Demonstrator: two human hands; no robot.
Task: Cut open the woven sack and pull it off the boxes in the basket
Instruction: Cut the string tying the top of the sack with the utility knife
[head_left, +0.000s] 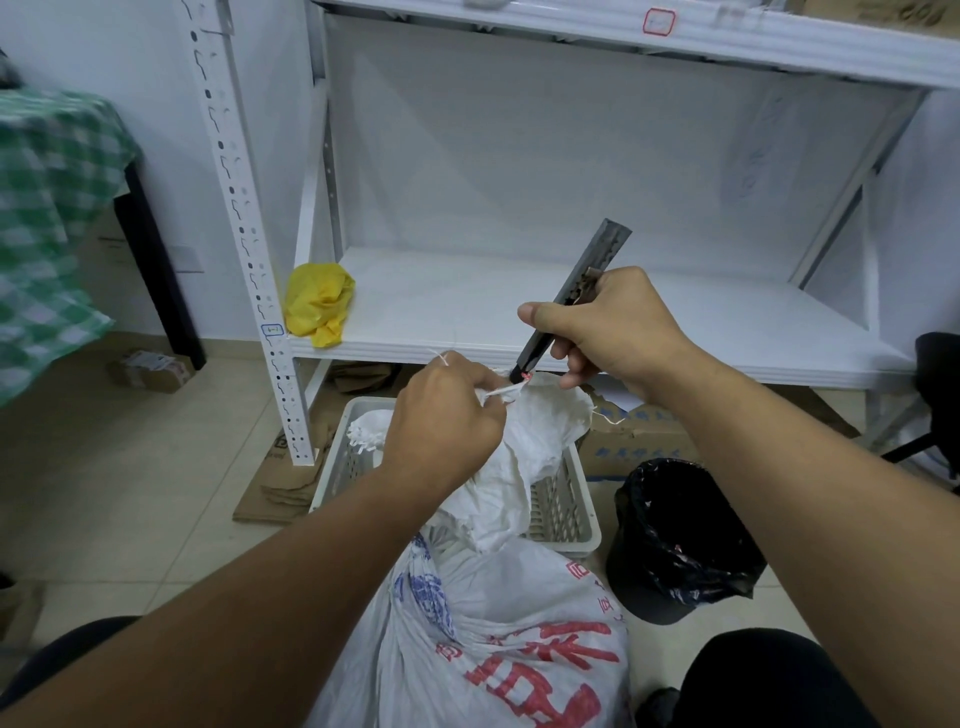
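**A:** Which step is this?

**B:** The cutting, just starting, I judge. The left hand (441, 415) has its fingers clenched round the bunched neck of the sack (519, 613), holding it up. The right hand (608, 332) grips a knife (537, 345), thumb laid along it, the other fingers curled under. The knife's tip points down at the tie (496, 392), just beside the left fingertips.

**A:** And where is the sack itself?

**B:** Its printed bulk lies below both wrists, nearest the person. The neck rises from there to the left fingers, over the basket (563, 512).

**A:** What does the next move call for?

**B:** Probably a short pull of the blade through the tie or the cloth under it, drawn away from the left fingers, which sit very close. The neck should be kept taut.

**A:** Anything you can't see?

**B:** Plenty. No boxes show; the sack hides them. I can't tell whether the blade is out, since the tip is small and partly behind the cloth. The left fingertips are hidden behind the hand. Whether the sack's bulk sits in the basket or in front of it is unclear.
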